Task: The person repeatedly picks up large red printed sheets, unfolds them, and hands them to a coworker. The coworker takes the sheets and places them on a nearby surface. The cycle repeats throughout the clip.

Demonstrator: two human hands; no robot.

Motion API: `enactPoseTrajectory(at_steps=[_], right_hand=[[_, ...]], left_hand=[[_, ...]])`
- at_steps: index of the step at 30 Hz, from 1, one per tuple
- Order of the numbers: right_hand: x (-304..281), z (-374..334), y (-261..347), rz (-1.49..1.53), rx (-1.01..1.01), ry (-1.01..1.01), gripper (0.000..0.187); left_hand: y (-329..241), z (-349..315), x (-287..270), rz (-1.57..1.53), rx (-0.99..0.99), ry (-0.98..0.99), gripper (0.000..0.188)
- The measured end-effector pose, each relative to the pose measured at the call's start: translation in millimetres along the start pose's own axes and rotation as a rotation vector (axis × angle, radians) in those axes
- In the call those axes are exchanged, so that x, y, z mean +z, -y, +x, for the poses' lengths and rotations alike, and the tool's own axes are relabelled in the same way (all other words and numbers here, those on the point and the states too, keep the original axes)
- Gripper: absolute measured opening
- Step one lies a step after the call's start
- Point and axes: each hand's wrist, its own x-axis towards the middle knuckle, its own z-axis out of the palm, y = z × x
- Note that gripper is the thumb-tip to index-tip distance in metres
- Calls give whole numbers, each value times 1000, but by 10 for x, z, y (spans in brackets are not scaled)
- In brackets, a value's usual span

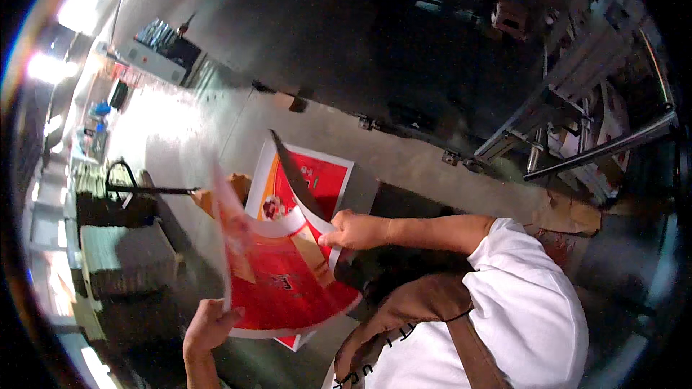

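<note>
A large red printed sheet (277, 299) with white borders bows into a curve between my hands. My left hand (209, 328) grips its near left edge, thumb on top. At the opposite edge my right hand (353, 230) pinches the sheet, the arm stretched across from the right. Its far left part is smeared by motion. Beneath and beyond it lies another red printed sheet (328, 176) with a white border and a food picture, partly covered by the held one. Whether more sheets lie under that one, I cannot tell.
Stacks of pale flat sheets (130, 256) stand at the left, near a black handle (155, 189). A big dark machine (324, 43) fills the far side, with a grey control console (155, 50) at far left. Metal rails (605, 144) rise on the right beside flattened cardboard (569, 212).
</note>
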Motion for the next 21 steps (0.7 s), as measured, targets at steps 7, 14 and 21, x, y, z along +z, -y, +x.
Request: enactPoseTrajectory(at_steps=[7, 14, 21], right_hand=[[-852, -706, -539, 305, 59, -190, 38], [-1646, -1034, -1234, 438, 98, -290, 38], [-2142, -928, -2353, 257, 233, -741, 35]], left_hand=[[-1466, 258, 789, 476, 394, 366, 25], [-2363, 906, 1238, 714, 433, 456, 31], [-2980, 1805, 1453, 883, 675, 526, 35]])
